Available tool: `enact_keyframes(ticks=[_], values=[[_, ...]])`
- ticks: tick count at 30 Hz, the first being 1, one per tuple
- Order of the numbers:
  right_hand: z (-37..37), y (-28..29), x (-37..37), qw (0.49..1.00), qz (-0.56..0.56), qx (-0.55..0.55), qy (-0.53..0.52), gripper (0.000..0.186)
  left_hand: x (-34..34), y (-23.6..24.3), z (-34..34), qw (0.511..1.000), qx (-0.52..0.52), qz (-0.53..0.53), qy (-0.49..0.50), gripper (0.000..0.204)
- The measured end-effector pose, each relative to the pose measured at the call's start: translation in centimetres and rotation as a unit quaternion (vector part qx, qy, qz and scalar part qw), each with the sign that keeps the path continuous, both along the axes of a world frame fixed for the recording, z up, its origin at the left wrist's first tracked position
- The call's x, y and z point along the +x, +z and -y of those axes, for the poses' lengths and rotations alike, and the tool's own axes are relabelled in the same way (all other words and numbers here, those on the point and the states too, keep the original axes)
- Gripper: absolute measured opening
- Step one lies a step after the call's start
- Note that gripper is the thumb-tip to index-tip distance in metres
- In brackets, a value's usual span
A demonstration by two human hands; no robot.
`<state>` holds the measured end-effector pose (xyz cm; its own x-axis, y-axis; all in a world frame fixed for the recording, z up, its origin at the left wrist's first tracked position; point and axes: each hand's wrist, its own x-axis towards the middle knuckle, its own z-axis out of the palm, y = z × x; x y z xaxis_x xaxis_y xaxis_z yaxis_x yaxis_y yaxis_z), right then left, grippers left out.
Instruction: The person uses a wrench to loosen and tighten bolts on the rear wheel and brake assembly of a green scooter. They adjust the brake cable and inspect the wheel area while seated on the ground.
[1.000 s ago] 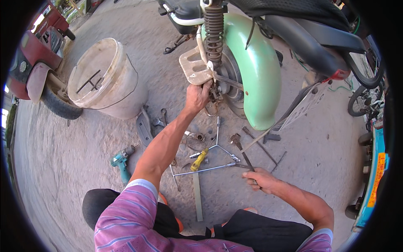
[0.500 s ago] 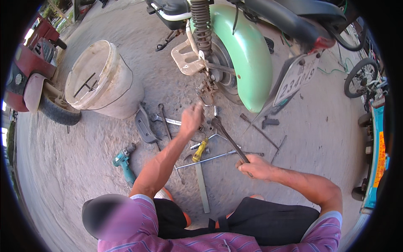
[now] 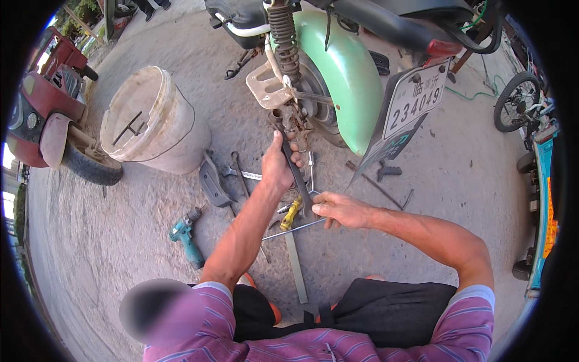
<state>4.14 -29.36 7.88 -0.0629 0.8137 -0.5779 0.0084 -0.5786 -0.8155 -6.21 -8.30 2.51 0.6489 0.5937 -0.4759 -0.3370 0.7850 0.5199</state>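
My left hand (image 3: 279, 168) is closed round the upper shaft of a long dark wrench (image 3: 300, 180). Its ring-shaped upper head is up by the wheel axle of a scooter with a green rear fender (image 3: 338, 78); I cannot tell whether it sits on a nut. At the lower end of the wrench my right hand (image 3: 342, 210) grips with thumb and fingers. Beneath the hands lie a yellow-handled tool (image 3: 291, 214), a thin metal rod (image 3: 295, 229), a silver wrench (image 3: 246, 174) and a darker wrench (image 3: 239, 169).
A teal power drill (image 3: 186, 238) lies left of my left forearm, near a curved grey part (image 3: 213, 181). Beyond stands a whitish bucket (image 3: 181, 130) with a T-shaped tool in it. A red scooter (image 3: 51, 120) is far left; a bicycle (image 3: 517, 102) and blue vehicle (image 3: 543, 199) stand right.
The wrench has swung more upright, its head moving up to the wheel axle. My left hand, earlier off it, now grips its shaft. My right hand has moved left and up.
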Motion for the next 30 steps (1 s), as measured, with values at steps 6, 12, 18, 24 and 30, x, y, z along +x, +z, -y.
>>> enact_keyframes(ticks=[6, 12, 18, 24, 30], values=[[3.8, -2.6, 1.8, 0.991, 0.000, -0.124, 0.043, 0.051, 1.2, -2.9, -3.7, 0.953, 0.237, -0.190, 0.006, 0.038], [6.2, -3.7, 2.3, 0.989, -0.002, -0.144, 0.033, 0.049, 2.5, -4.9, -3.7, 0.910, 0.361, -0.196, 0.050, 0.037], [6.7, -3.9, 2.8, 0.990, 0.003, -0.137, 0.019, 0.049, 3.2, -4.2, -3.3, 0.870, 0.435, -0.227, 0.052, 0.039], [7.1, -4.8, 2.8, 0.989, 0.008, -0.145, 0.022, 0.047, 3.4, 0.9, -2.2, 0.933, 0.279, -0.227, -0.014, 0.035], [7.4, -4.8, 2.9, 0.989, -0.005, -0.150, 0.006, 0.046, 3.1, 5.1, -3.6, 0.992, 0.076, -0.070, -0.079, 0.030]])
